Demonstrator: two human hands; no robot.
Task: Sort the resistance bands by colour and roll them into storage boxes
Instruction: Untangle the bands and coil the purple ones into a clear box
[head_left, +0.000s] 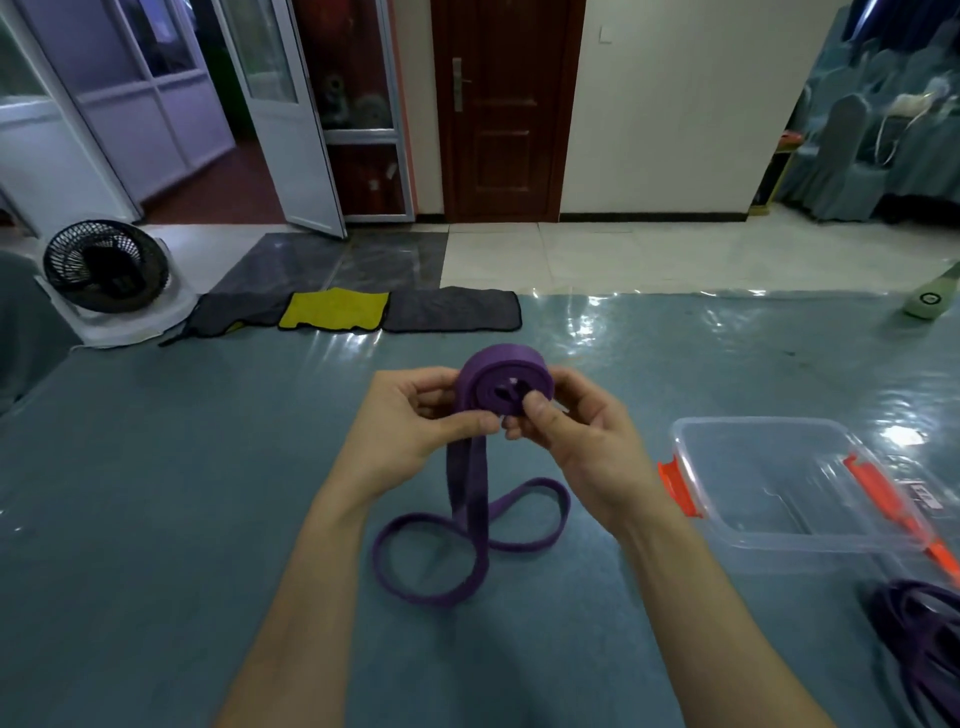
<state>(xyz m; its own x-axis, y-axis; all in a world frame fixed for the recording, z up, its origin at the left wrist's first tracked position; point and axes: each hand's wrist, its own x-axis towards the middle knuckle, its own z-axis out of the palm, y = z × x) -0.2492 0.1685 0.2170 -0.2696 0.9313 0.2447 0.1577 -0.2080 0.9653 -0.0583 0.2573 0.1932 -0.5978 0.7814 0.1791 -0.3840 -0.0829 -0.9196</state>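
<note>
At my 12 o'clock, dark wood door (506, 109) in cream wall (675, 104). White glazed doors (280, 104) at 11. Black fan (104, 265) at 10. Pale tiled floor (623, 254) beyond. Covered chairs (852, 156) at 2. Glare on my blue-grey surface (156, 467).

The pile of purple bands (917, 626) runs off the edge. The right hand (576, 447) hides part of the roll (483, 364).

a person's bare left hand (410, 431) and right hand (576, 441), nails trimmed short, both forearms (311, 571) bare right down to the near edge.
</note>
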